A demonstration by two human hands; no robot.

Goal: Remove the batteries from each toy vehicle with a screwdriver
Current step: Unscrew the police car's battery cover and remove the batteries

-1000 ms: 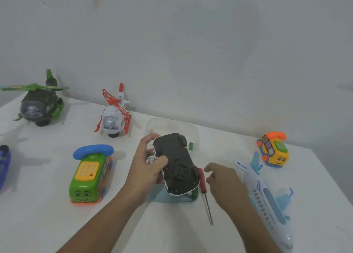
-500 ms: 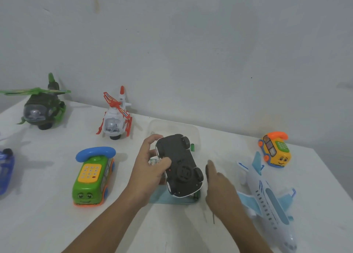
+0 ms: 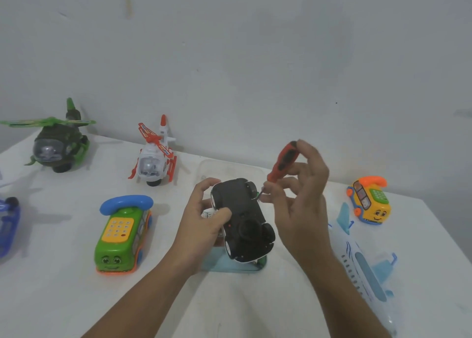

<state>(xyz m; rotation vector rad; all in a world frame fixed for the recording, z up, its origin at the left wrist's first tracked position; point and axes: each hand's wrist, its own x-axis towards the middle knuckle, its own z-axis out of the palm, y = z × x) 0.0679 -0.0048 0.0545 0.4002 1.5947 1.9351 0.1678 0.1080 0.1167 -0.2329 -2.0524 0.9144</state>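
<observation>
Screwdriver is the change: a second ago it lay flat on the worktop just right of the toy car, with the right hand reaching toward it, and half a second ago that hand was laid over it. Now the right hand has it lifted off the worktop, fingers closed on it, one fingertip over the top end of the red and black handle and others pinching lower down near the shaft. It stands tilted, handle up and to the right, tip down and to the left, close by the far right wheel of the toy car; whether the tip touches the car cannot be told. The left hand keeps the same grip as before, thumb across the black underside and fingers curled round the left side, holding the car belly-up above a pale blue tray on the worktop. The other toys sit where they were: green helicopter and white helicopter at the back left, green telephone bus left of the left hand, blue toy cut by the left edge, yellow telephone car at the back right, white aeroplane beside the right forearm.
</observation>
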